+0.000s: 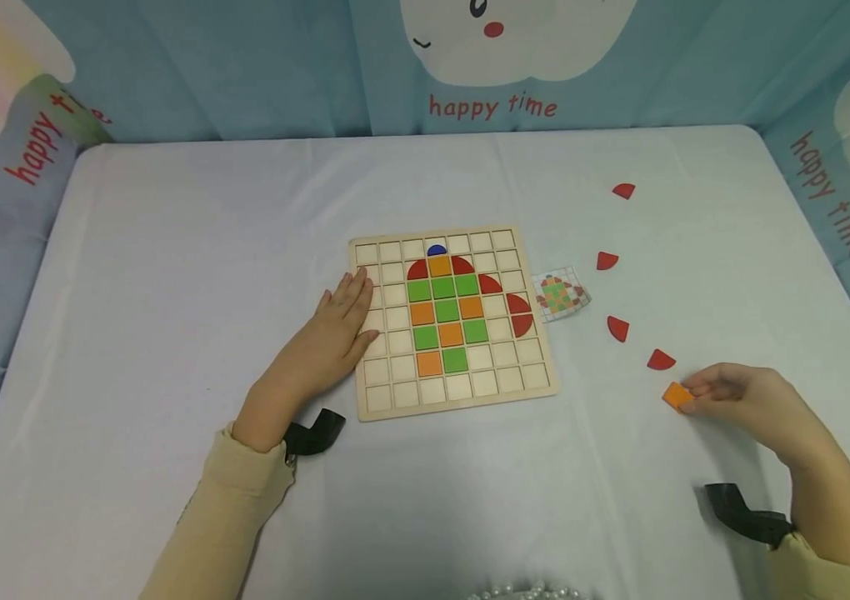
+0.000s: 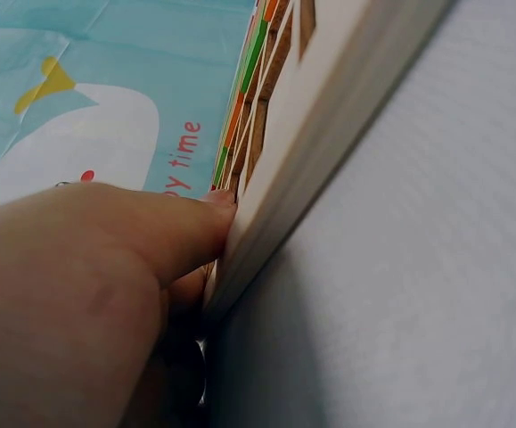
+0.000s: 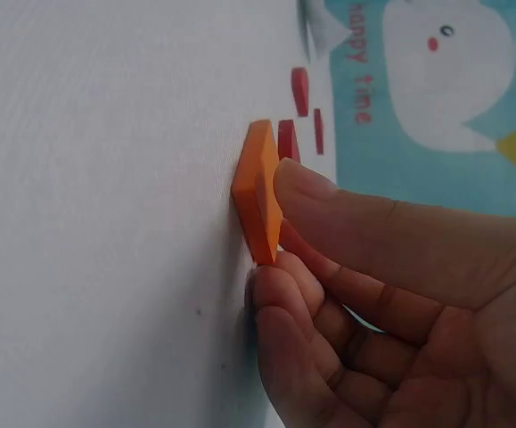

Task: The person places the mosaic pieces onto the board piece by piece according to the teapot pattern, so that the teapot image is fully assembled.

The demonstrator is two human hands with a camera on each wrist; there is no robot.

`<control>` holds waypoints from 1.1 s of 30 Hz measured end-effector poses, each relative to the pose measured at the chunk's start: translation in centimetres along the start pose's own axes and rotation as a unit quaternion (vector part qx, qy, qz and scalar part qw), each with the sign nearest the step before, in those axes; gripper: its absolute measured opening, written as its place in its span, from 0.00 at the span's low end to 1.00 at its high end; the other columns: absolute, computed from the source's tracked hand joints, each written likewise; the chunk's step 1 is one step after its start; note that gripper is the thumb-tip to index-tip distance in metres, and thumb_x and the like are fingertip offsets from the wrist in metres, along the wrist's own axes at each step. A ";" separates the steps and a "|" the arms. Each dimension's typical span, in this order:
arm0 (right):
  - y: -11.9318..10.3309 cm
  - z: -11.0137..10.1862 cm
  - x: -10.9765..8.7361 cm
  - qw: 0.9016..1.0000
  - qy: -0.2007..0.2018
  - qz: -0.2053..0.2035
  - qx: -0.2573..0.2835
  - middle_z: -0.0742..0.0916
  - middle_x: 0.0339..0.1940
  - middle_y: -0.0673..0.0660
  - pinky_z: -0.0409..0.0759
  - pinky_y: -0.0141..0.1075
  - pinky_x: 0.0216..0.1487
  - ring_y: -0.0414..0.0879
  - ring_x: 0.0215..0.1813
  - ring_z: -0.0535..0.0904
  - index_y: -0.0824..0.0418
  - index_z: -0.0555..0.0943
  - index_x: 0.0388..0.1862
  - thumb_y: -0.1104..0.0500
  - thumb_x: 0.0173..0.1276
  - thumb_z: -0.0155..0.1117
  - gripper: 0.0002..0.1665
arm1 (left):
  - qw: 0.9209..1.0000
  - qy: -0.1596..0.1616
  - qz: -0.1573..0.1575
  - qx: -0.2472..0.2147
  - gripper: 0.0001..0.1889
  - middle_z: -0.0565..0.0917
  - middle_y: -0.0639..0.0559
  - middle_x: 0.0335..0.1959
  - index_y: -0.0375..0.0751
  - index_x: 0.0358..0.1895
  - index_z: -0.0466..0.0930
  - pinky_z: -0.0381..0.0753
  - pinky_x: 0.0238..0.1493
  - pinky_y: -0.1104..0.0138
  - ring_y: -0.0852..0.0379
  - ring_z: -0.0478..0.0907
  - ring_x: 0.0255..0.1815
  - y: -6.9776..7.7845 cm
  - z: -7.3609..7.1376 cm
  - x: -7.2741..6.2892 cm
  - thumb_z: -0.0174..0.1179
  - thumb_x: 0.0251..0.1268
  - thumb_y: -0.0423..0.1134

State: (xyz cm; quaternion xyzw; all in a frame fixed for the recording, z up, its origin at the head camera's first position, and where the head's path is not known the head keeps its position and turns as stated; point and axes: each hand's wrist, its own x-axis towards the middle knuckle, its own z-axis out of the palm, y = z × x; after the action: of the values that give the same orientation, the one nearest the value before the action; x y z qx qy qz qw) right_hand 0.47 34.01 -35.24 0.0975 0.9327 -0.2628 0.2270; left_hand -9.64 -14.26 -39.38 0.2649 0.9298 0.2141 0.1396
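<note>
A wooden grid board [image 1: 485,384] lies in the middle of the table, with green and orange square tiles, red quarter-round tiles and a blue half-round tile in some of its cells. My left hand [image 1: 331,337] rests on the board's left edge with its fingers extended; the left wrist view shows the thumb [image 2: 182,227] against the rim. Off to the right, my right hand [image 1: 751,408] pinches an orange square tile [image 1: 676,397] between thumb and fingers. In the right wrist view that tile [image 3: 256,178] is tilted, close over the white cloth.
Four-sided white table, edged by a blue printed curtain [image 1: 245,75]. Loose red quarter-round tiles [image 1: 661,360] lie in a scattered line right of the board. A small pattern card [image 1: 563,293] sits against the board's right edge. A string of pearl-like beads [image 1: 526,593] shows at the bottom.
</note>
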 end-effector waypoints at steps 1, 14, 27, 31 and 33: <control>-0.1 0.1 0.0 1.000 0.001 0.000 -0.001 0.86 0.36 0.55 0.73 0.27 0.32 0.30 0.33 0.75 0.67 0.80 0.47 0.51 0.59 0.71 0.24 | 1.000 0.001 0.000 0.000 0.34 0.39 0.40 0.76 0.27 0.72 0.43 0.39 0.72 0.49 0.45 0.33 0.75 0.0 0.0 0.0 0.45 0.75 0.43; -1.6 0.7 1.3 0.999 0.024 -0.022 -0.035 0.85 0.32 0.55 0.74 0.37 0.33 0.49 0.36 0.78 0.68 0.80 0.41 0.54 0.53 0.74 0.22 | 1.000 0.003 0.002 0.000 0.34 0.39 0.40 0.76 0.27 0.72 0.42 0.39 0.72 0.49 0.45 0.33 0.75 0.1 -0.2 0.1 0.45 0.74 0.43; -4.9 0.2 4.3 0.998 0.014 -0.057 -0.018 0.83 0.33 0.56 0.75 0.33 0.34 0.51 0.38 0.77 0.68 0.79 0.41 0.58 0.55 0.72 0.19 | 1.000 0.011 0.002 -0.003 0.34 0.40 0.39 0.76 0.27 0.72 0.44 0.40 0.71 0.48 0.44 0.34 0.75 0.0 0.0 -0.2 0.47 0.74 0.42; -5.7 0.0 4.8 0.998 -0.001 -0.068 -0.017 0.82 0.30 0.54 0.74 0.33 0.33 0.49 0.37 0.76 0.66 0.80 0.37 0.60 0.54 0.73 0.15 | 1.000 0.010 0.002 -0.002 0.34 0.40 0.39 0.76 0.27 0.72 0.44 0.41 0.71 0.47 0.44 0.35 0.75 0.1 0.1 -0.3 0.47 0.73 0.42; -5.9 0.0 4.9 0.998 -0.004 -0.068 -0.018 0.82 0.29 0.53 0.74 0.34 0.33 0.49 0.36 0.75 0.65 0.80 0.36 0.60 0.53 0.73 0.14 | 1.000 0.011 0.003 0.000 0.34 0.40 0.40 0.76 0.27 0.72 0.44 0.41 0.71 0.48 0.44 0.35 0.75 0.2 0.1 -0.3 0.47 0.73 0.42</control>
State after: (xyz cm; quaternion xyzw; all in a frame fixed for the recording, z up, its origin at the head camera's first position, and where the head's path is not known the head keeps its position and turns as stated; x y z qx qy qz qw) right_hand -5.59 29.32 -34.92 0.0291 0.9409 -0.2609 0.2141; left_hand -9.25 -14.26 -39.33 0.2649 0.9306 0.2174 0.1286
